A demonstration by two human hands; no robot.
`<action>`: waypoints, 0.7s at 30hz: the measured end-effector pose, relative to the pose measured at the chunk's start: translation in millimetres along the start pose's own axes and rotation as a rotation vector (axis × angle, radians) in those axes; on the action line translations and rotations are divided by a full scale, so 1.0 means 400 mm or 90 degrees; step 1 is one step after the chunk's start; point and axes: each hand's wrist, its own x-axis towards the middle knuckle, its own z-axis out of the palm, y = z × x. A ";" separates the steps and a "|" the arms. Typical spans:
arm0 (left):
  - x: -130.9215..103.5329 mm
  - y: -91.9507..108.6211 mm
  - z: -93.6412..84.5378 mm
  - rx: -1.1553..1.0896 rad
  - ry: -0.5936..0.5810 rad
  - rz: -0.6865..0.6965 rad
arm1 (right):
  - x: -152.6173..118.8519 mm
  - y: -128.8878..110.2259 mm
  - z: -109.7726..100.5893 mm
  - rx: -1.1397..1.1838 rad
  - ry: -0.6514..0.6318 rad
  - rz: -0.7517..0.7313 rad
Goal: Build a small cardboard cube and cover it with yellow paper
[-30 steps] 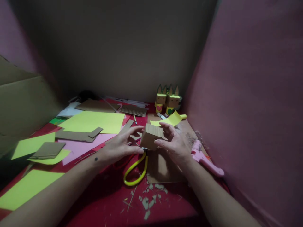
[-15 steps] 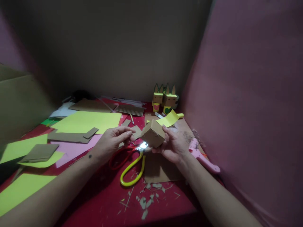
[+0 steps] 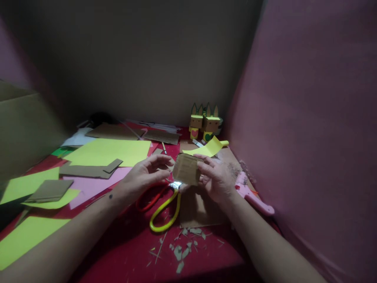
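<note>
A small brown cardboard box [image 3: 186,169] is held up over the table by my right hand [image 3: 216,177], fingers on its right side. One flat face of the box is turned toward me. To its left is my left hand [image 3: 150,169], its fingers apart and curved toward the box, with a small gap between them. Just below lie scissors [image 3: 165,212] with one red and one yellow handle, their blades partly hidden behind the box. Beneath the right hand a flat cardboard sheet [image 3: 200,214] rests on the red table.
A pink glue gun [image 3: 255,200] lies by the right wall. Two cardboard figures [image 3: 204,125] stand at the back, behind a curled yellow paper [image 3: 210,148]. Yellow sheets [image 3: 108,151] and cardboard pieces cover the left side. Paper scraps [image 3: 182,251] litter the front. A large box [image 3: 26,129] stands far left.
The box has been turned in my right hand, from an edge facing me to a flat face. My left hand's fingers have spread apart and moved slightly closer to the box.
</note>
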 end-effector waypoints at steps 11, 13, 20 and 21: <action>-0.003 -0.036 0.006 0.093 -0.064 0.117 | -0.024 0.005 0.011 -0.152 -0.086 -0.140; -0.004 -0.030 0.011 0.101 -0.054 0.114 | -0.024 0.007 0.012 -0.159 -0.093 -0.145; -0.007 -0.033 0.008 0.117 -0.006 0.148 | -0.017 0.016 0.008 -0.198 -0.128 -0.209; -0.006 -0.035 0.006 0.124 0.000 0.151 | -0.015 0.018 0.005 -0.207 -0.124 -0.215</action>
